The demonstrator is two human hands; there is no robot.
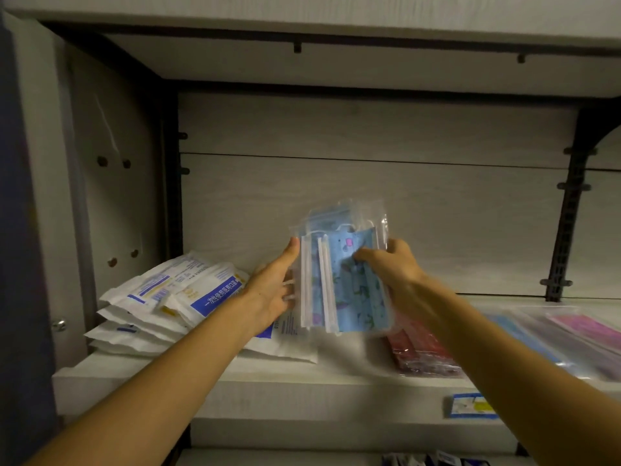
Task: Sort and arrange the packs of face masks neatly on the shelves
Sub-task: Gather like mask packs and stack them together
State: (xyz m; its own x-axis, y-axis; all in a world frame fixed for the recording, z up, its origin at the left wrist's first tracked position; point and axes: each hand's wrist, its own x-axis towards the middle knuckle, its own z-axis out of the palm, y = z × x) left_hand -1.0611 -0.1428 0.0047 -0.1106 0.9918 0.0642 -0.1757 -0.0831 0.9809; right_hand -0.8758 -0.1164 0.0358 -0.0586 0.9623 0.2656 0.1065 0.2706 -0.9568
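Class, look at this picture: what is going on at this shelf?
A person holds a bunch of clear packs of blue patterned masks upright above the shelf, with both hands. The left hand grips the left edge and the right hand holds the right side. On the shelf, white packs are piled at the left, red packs lie below the held bunch, and blurred pink and blue packs lie at the right.

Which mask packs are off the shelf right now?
The clear-bagged blue patterned mask packs, held upright between left hand and right hand. The white paper packs, dark red packs and pink packs lie on the shelf.
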